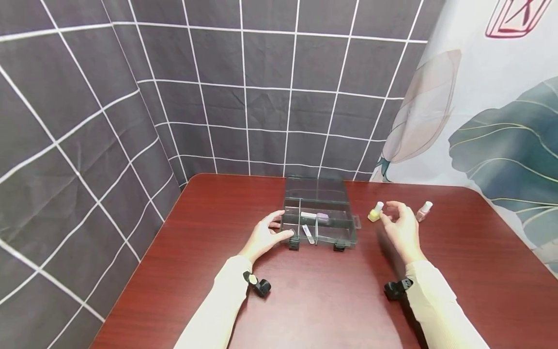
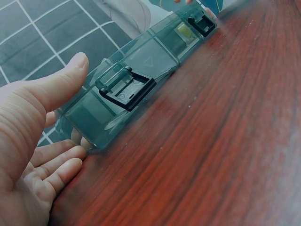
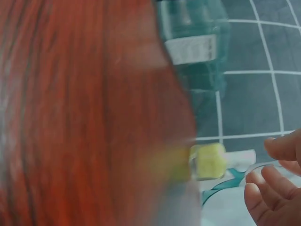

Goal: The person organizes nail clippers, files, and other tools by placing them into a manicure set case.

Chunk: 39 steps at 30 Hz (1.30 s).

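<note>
A clear grey compartment box [image 1: 344, 228] stands on the table with its lid raised at the back. Inside lie a white piece [image 1: 308, 214], a purple piece [image 1: 322, 217] and a small metal tool [image 1: 307, 233]. My left hand [image 1: 273, 231] rests against the box's left front corner, thumb along the front wall and fingers at the end wall. In the left wrist view the left hand [image 2: 51, 127] lies beside the box [image 2: 155, 56] near a black latch [image 2: 126, 87]. My right hand [image 1: 391, 214] hovers empty, fingers loosely curled, just right of a yellow nail polish bottle [image 1: 375, 213].
A pink nail polish bottle [image 1: 424, 211] stands to the right of my right hand. The red-brown table [image 1: 314, 300] is backed by a grey checked cloth [image 1: 270, 97] and a leaf-print cloth [image 1: 492, 121]. The right wrist view is blurred, showing the yellow bottle [image 3: 209, 161].
</note>
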Available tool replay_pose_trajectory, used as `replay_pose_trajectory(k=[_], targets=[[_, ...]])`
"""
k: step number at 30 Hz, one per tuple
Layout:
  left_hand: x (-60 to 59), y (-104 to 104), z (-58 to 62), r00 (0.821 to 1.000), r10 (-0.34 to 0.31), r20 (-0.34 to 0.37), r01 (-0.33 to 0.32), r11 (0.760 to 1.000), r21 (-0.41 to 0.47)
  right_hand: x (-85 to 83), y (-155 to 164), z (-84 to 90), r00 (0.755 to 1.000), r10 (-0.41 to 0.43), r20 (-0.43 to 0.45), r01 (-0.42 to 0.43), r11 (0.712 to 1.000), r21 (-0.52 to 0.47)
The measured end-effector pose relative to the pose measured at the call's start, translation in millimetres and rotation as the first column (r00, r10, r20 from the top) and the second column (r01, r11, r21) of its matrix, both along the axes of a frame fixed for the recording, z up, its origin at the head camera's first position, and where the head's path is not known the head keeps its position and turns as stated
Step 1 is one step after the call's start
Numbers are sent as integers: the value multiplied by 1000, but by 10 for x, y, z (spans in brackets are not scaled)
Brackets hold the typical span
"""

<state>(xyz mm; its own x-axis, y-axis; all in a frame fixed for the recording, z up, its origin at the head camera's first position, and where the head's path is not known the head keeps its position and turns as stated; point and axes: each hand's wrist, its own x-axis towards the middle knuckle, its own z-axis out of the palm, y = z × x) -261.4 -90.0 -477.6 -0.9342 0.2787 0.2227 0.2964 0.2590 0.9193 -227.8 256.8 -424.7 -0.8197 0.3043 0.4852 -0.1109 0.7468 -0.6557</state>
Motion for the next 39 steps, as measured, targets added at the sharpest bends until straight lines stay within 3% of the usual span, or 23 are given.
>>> replay_pose_trajectory(k=[8,13,18,28,39], targets=[[-10,4,48,1000,-4,-7,4,1000,-26,-95,122,-83,988,41,151,-39,999,-17],[16,6,36,999,-7,-35,6,1000,-22,-175,172,-137,954,127,271,-128,992,-15],[47,15,-19,997,-9,-75,8,1000,-12,-259,187,-228,929,117,350,-123,992,-6],[48,20,-33,1000,-3,16,4,1000,-4,-332,145,-270,934,93,346,-105,994,15],[-2,-15,-13,1000,-1,1,1,1000,6,-385,99,-231,938,178,296,-201,979,48]])
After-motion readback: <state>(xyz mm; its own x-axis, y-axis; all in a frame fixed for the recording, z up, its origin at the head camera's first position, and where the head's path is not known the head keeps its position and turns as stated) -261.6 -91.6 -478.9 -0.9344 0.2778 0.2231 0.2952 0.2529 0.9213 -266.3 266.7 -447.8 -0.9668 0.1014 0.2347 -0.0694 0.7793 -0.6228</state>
